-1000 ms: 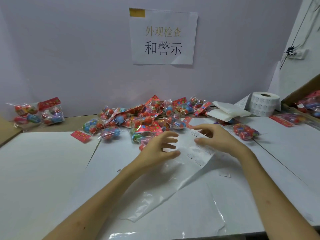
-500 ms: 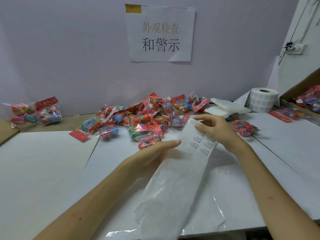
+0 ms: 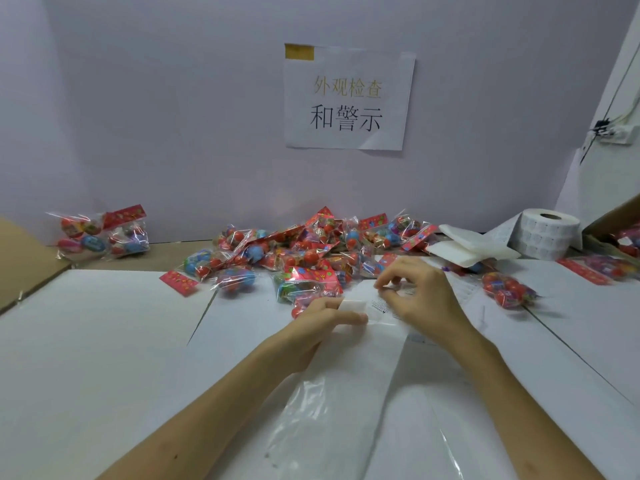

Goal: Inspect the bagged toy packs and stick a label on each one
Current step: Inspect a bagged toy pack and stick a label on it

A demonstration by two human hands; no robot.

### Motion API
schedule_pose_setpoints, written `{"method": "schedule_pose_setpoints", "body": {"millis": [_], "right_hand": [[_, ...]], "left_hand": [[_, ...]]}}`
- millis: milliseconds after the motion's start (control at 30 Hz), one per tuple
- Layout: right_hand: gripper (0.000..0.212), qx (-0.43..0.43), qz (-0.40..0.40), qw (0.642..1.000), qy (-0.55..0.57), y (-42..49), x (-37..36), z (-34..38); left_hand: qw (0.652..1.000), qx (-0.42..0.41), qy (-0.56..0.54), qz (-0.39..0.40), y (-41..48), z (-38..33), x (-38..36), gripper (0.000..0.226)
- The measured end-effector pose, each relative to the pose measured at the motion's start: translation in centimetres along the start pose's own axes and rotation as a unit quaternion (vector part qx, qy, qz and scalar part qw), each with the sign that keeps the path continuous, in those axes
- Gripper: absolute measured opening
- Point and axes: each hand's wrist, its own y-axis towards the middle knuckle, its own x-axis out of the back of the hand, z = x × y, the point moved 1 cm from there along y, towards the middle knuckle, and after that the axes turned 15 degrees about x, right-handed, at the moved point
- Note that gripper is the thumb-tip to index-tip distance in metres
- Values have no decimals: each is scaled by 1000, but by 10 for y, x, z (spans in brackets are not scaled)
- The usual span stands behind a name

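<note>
Centrally, the left hand (image 3: 325, 317) gripped the white label strip (image 3: 349, 382), fingers curled round its edge. The right hand (image 3: 420, 301) pinched a printed label (image 3: 379, 304) at the strip's far end between thumb and forefinger. Just behind both hands lay the heap of bagged toy packs (image 3: 304, 252) on the white table (image 3: 104, 341), with a stray pack (image 3: 507, 289) to the right, near the label roll (image 3: 549, 233).

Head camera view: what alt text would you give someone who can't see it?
A left hand grips a white label sheet while the right hand pinches its top end, above a white table. Behind lie a pile of colourful bagged toy packs and a label roll.
</note>
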Motion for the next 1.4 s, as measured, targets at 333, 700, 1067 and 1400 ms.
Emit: {"method": "schedule_pose_setpoints", "body": {"millis": [333,700,1067,1400], "right_hand": [[36,12,39,999,32,0,-4,11],[16,-30,56,997,32,-3,-5,11],[23,-82,44,994,53,-3,-4,10],[15,-81,58,994,43,-3,-3,11]], "left_hand": [[999,-47,6,-14,-2,-3,5,21],[978,-133,134,-86,1,-3,4,16],[967,-140,186,-104,7,-2,4,28],[967,-131,192,-102,6,-3,4,34]]}}
